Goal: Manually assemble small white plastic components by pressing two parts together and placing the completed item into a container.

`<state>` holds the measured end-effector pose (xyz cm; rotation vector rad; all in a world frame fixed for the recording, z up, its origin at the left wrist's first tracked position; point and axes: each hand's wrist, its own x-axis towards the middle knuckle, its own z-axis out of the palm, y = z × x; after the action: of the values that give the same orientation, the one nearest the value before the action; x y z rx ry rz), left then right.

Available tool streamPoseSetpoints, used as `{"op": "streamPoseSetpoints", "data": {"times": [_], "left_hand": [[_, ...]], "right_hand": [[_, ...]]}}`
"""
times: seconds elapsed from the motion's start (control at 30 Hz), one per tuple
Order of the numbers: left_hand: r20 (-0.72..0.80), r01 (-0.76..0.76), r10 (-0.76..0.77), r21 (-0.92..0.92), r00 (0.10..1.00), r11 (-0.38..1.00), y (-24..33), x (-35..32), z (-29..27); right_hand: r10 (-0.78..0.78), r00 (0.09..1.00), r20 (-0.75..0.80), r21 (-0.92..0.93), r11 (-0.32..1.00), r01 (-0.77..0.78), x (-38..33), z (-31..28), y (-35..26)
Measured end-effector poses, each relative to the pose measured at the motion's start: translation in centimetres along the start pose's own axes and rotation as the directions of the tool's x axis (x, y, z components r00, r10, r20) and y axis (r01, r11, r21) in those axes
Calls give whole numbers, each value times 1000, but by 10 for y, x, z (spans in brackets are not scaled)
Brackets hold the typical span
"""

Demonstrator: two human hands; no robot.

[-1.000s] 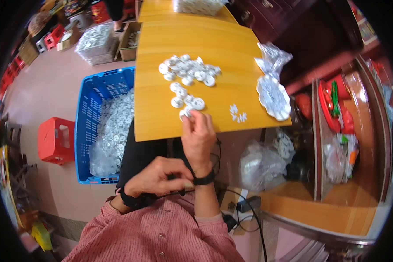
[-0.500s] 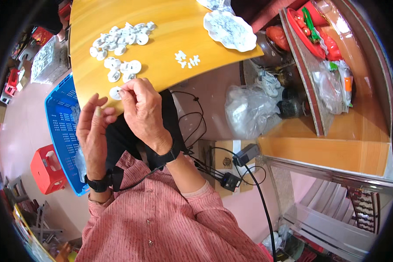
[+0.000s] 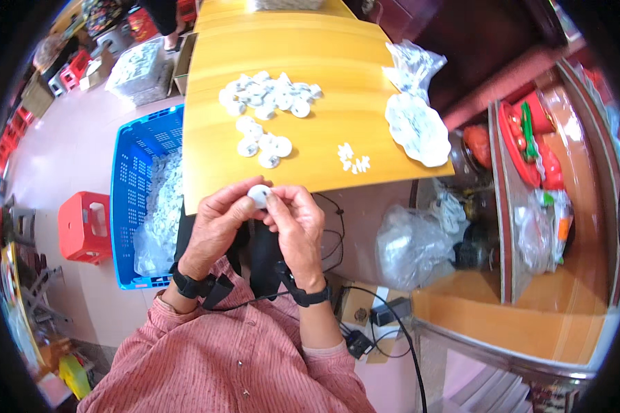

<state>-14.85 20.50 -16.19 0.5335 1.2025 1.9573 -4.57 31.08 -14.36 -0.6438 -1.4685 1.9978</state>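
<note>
A small round white plastic disc [image 3: 259, 196] is pinched between both hands just off the table's near edge. My left hand [image 3: 222, 217] grips its left side with thumb and fingers. My right hand [image 3: 293, 219] is closed on its right side, thumb near a small dark spot on the disc. Beyond them on the yellow table [image 3: 324, 69] lies a small group of white discs [image 3: 264, 142], with a larger heap of white discs [image 3: 272, 94] behind it. Tiny white plastic pieces [image 3: 353, 160] lie scattered toward the table's right side.
A scalloped white dish [image 3: 418, 131] with small pieces sits at the table's right edge, beside a clear plastic bag [image 3: 415, 69]. Left of the table stand a blue crate [image 3: 132, 148] full of white parts and a red stool [image 3: 86, 227]. Shelves [image 3: 501, 199] rise at the right.
My left hand, open before, has closed on the disc. The right hand has drawn the disc back off the table edge. The whole view has shifted, showing more of the table.
</note>
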Motion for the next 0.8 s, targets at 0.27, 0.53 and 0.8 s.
{"op": "streamPoseSetpoints", "data": {"times": [0.27, 0.53, 0.8], "left_hand": [[-36, -29, 31, 53, 999, 998, 7, 8, -4], [-49, -8, 5, -61, 999, 998, 1, 12, -13], [-43, -4, -1, -103, 999, 995, 1, 13, -12]], "right_hand": [[-399, 898, -185, -572, 787, 232, 16, -31, 22], [-640, 766, 55, -997, 8, 79, 36, -68, 0], [-539, 836, 104, -994, -85, 69, 29, -50, 5]]}}
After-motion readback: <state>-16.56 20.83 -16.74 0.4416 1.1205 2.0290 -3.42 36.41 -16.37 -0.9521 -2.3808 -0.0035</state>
